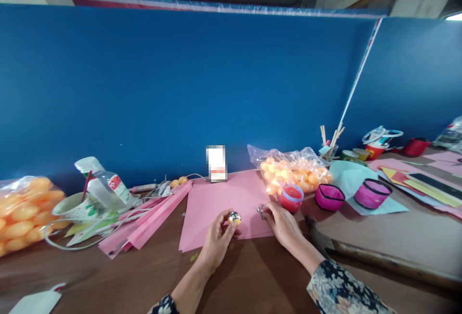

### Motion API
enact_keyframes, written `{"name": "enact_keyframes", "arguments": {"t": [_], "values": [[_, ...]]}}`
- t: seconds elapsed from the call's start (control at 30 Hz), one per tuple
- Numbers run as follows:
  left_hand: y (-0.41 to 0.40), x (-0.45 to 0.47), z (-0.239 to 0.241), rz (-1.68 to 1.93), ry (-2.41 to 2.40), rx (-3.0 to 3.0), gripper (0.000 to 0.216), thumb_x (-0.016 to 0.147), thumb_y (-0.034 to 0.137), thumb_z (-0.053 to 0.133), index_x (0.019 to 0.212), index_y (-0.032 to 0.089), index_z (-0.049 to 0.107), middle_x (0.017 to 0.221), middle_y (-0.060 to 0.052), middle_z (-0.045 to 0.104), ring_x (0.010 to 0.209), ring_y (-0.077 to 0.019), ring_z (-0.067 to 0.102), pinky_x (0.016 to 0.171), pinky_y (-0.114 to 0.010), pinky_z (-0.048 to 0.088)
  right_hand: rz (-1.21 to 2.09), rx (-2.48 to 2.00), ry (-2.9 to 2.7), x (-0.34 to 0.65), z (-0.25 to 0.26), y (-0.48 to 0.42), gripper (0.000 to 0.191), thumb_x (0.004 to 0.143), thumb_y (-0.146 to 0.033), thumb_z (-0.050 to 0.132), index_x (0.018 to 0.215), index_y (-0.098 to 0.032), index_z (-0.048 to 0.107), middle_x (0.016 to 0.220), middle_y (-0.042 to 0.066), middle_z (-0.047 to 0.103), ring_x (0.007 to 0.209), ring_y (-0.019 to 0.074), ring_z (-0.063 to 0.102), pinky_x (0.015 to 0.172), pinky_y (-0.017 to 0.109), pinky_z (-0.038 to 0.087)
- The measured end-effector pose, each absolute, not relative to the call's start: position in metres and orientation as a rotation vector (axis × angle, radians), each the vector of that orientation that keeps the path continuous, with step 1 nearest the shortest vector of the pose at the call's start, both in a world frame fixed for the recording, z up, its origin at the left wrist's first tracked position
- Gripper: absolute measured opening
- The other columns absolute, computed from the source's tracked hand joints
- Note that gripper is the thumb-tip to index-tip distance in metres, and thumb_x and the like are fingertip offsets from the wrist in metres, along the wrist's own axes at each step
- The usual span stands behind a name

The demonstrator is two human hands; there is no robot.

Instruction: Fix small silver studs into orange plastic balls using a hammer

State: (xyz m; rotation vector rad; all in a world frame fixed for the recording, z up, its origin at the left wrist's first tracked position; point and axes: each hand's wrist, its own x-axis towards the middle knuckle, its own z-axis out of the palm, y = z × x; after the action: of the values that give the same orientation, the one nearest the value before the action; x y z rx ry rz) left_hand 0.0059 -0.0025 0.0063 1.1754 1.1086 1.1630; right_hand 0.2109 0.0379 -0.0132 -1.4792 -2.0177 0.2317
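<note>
My left hand [219,234] is closed around a shiny metallic ball [234,218], gold below and mirror-bright on top. Between the thumb and fingers of my right hand [283,222] is a small silvery piece [261,212], too small to name. Both hands hover over the near part of the pink paper sheets [220,198] on the brown table. Just beyond my right hand stands a red cup with a lilac rim [291,199].
At the right lie a hammer [378,254] and two magenta fabric bands [371,194]. Bags of orange balls [288,172] stand behind and at far left. A plastic bottle [108,186] leans near pink strips [151,218]. A blue partition [180,88] closes off the back.
</note>
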Motion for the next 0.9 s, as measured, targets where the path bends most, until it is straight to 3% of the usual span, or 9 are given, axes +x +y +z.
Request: {"name": "enact_keyframes", "arguments": {"t": [0.9], "values": [[-0.0035,0.007,0.0081,1.145,1.138,1.169,0.052,0.072,0.047,0.057,0.111,0.015,0.045,0.079,-0.004,0.06,0.065,-0.0124,0.058,0.055,-0.022,0.045,0.259,-1.484,-2.013,0.2111,-0.0149,0.0385,0.013,0.082,-0.023,0.041,0.082,-0.02,0.053,0.081,0.004,0.064,0.074,0.0174,0.061,0.064,0.026,0.042]]}}
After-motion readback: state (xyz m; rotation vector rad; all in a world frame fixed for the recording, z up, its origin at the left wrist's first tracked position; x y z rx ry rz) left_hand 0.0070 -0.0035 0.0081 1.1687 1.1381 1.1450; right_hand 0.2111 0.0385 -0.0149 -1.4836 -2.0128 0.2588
